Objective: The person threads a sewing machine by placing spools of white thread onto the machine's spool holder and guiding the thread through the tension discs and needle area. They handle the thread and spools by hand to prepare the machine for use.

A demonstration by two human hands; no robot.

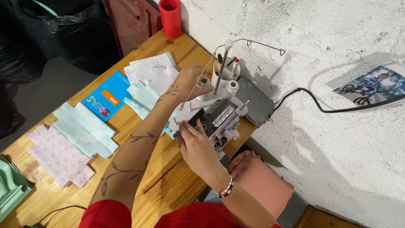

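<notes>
Wooden table (pixel 168 185) against white wall. Sewing machine (pixel 219 116) at frame centre. Left hand (pixel 192 80) closed around a thread spool (pixel 203 81); right hand (pixel 198 145) fingertips pinching at machine's front.

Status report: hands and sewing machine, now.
Left hand at thread spool. Right hand fingertips on white sewing machine. Blue fabric beside it, nothing blocking.

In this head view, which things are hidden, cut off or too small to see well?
- Head view: the left hand covers the far end of the sewing machine; what its fingers touch is hidden.
- Head view: the right hand hides the needle area.
- Head view: the green tray is cut by the left edge.
- Head view: the threads are too thin to follow.
</notes>
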